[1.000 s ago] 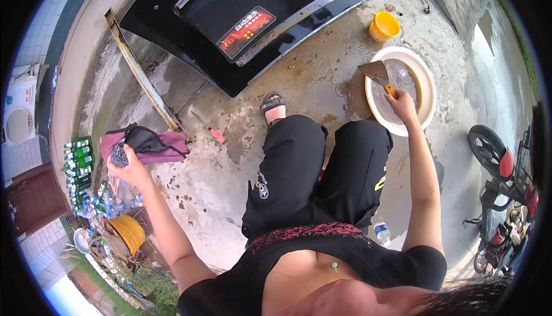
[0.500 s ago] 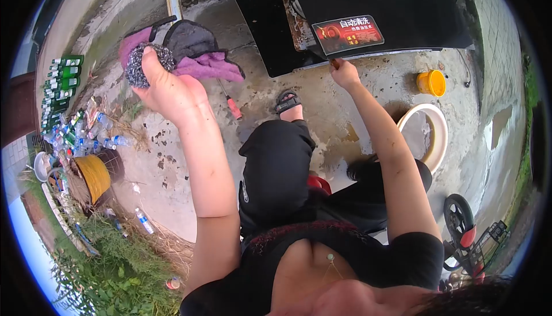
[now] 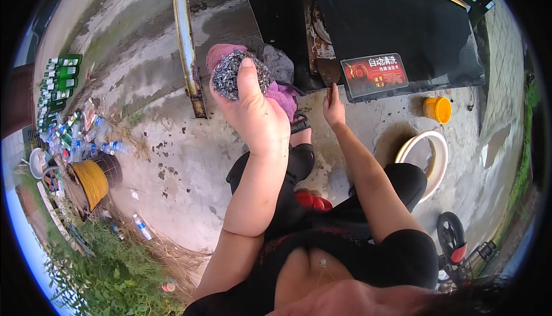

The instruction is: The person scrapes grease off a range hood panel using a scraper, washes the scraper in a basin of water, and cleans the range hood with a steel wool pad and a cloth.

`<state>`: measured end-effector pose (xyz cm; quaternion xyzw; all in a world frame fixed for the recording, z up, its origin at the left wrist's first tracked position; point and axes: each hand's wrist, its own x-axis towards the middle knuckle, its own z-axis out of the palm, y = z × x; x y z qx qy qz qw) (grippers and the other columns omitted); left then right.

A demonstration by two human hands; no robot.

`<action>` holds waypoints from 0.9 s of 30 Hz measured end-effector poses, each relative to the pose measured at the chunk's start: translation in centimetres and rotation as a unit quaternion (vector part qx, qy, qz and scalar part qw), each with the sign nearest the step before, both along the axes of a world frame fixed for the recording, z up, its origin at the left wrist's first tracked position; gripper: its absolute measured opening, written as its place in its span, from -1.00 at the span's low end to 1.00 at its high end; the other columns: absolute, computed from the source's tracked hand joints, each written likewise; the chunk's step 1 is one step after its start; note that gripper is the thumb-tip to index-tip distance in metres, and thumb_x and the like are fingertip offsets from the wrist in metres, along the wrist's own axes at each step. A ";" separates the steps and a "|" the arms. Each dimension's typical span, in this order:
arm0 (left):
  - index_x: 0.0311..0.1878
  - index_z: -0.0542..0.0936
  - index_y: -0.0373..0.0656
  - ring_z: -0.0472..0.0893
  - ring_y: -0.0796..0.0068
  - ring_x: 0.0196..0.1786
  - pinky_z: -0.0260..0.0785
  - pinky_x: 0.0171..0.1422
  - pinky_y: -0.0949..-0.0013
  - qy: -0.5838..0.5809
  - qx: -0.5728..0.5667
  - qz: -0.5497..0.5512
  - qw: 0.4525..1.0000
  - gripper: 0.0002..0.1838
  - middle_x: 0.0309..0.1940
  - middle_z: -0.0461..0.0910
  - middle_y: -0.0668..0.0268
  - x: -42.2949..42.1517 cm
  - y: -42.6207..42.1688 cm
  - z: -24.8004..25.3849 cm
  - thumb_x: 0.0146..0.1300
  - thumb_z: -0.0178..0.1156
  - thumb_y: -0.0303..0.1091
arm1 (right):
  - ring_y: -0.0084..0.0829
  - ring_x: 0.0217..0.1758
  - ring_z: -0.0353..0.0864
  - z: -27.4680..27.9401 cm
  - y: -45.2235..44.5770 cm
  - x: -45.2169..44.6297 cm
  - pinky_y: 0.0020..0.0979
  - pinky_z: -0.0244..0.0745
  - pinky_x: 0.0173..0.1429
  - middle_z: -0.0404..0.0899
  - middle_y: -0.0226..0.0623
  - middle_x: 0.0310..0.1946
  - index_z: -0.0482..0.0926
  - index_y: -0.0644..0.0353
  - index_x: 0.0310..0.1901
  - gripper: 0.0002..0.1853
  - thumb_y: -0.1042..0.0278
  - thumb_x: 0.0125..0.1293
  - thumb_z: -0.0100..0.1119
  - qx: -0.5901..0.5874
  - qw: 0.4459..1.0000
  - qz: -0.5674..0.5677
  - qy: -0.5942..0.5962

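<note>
My left hand (image 3: 253,109) is raised near the camera, gripping a grey steel-wool ball (image 3: 234,76) with the thumb across it, together with a purple and dark cloth (image 3: 282,95) that shows behind and beside it. My right hand (image 3: 333,109) is closed on the handle of a scraper (image 3: 329,72). Its broad brown blade points away from me and lies against the dirty, rust-brown gap in the black appliance (image 3: 414,23). A red label (image 3: 375,74) with white writing is just right of the blade.
A white basin (image 3: 443,158) and a yellow bucket (image 3: 437,110) stand on the right. A rusty metal strip (image 3: 185,40) lies at the upper left. Green bottles (image 3: 60,83), plastic bottles and an orange-yellow container (image 3: 89,185) are on the left. A motorbike wheel (image 3: 451,237) shows lower right.
The scraper has gone from over the basin to the appliance's gap. My left hand, with steel wool and cloth, has moved right and closer to the appliance. The view has shifted too.
</note>
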<state>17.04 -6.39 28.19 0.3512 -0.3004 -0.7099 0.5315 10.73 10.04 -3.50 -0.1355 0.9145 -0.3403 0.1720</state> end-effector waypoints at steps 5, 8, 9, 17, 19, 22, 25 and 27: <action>0.02 0.33 -0.23 0.45 0.56 -0.15 0.33 0.00 0.48 0.002 -0.040 0.010 0.999 -0.58 -0.18 0.45 0.34 0.1 -1.7 -0.1 0.08 0.20 -0.51 | -0.68 -0.71 0.11 7.6 -4.8 4.4 -0.63 0.01 -0.66 0.24 -0.53 -0.62 0.04 -0.06 0.30 -0.52 0.28 0.37 -0.17 -0.445 0.812 -0.135 -0.353; 0.06 0.28 -0.27 0.46 0.53 -0.15 0.35 -0.01 0.46 -0.027 -0.051 0.032 0.998 -0.53 -0.15 0.42 0.27 0.0 -1.8 0.0 0.09 0.20 -0.51 | -0.69 -0.69 0.14 9.3 -7.8 3.8 -0.61 0.03 -0.67 0.29 -0.50 -0.54 0.13 -0.03 0.26 -0.55 0.29 0.34 -0.16 -0.410 0.806 -0.200 -0.377; 0.07 0.26 -0.28 0.46 0.52 -0.15 0.36 -0.01 0.45 -0.039 -0.054 0.042 0.997 -0.52 -0.14 0.41 0.25 -0.1 -1.8 0.0 0.09 0.20 -0.50 | -0.69 -0.68 0.15 9.6 -8.0 3.0 -0.61 0.03 -0.67 0.29 -0.49 -0.54 0.15 -0.01 0.25 -0.55 0.29 0.32 -0.16 -0.397 0.796 -0.227 -0.396; -0.02 0.28 -0.22 0.44 0.55 -0.21 0.36 -0.11 0.49 -0.017 -0.072 -0.022 0.997 -0.60 -0.20 0.41 0.28 -1.0 -0.9 0.4 0.10 0.19 -0.51 | -0.66 -0.60 0.32 12.7 -6.3 -0.9 -0.61 0.16 -0.62 0.38 -0.46 -0.51 0.34 0.11 0.14 -0.53 0.52 0.13 -0.03 -0.242 0.850 -0.195 -0.426; -0.02 0.28 -0.23 0.45 0.55 -0.22 0.37 -0.12 0.51 -0.008 -0.081 -0.029 0.996 -0.60 -0.20 0.41 0.29 -1.7 -0.4 0.9 0.09 0.18 -0.53 | -0.62 -0.55 0.41 12.8 -7.0 -0.9 -0.57 0.24 -0.57 0.46 -0.41 -0.46 0.35 0.18 0.15 -0.52 0.50 0.11 -0.01 -0.196 0.895 -0.205 -0.343; -0.01 0.28 -0.24 0.46 0.53 -0.23 0.38 -0.11 0.50 -0.026 -0.113 -0.036 0.993 -0.60 -0.21 0.42 0.29 -1.8 0.2 0.3 0.09 0.17 -0.54 | -0.19 -0.31 0.57 11.1 -8.2 0.0 -0.28 0.46 -0.18 0.57 -0.04 -0.40 0.50 0.26 -0.09 -0.63 0.38 0.01 0.02 -0.079 0.984 -0.131 -0.095; -0.01 0.29 -0.25 0.46 0.53 -0.23 0.38 -0.10 0.49 -0.039 -0.099 -0.033 0.994 -0.60 -0.22 0.43 0.29 -1.7 0.9 0.7 0.09 0.18 -0.54 | -0.03 -0.20 0.56 13.4 -9.6 -0.8 -0.18 0.46 -0.07 0.56 0.06 -0.34 0.54 0.25 -0.25 -0.73 0.38 -0.01 0.00 -0.008 0.990 -0.125 -0.057; -0.01 0.29 -0.24 0.47 0.53 -0.21 0.39 -0.08 0.48 -0.034 -0.105 -0.019 0.994 -0.60 -0.21 0.43 0.28 -1.3 1.4 0.9 0.09 0.17 -0.55 | -0.02 -0.21 0.56 13.2 -10.1 -1.2 -0.18 0.47 -0.08 0.56 0.08 -0.35 0.54 0.27 -0.26 -0.74 0.40 -0.01 0.00 0.016 0.991 -0.124 -0.042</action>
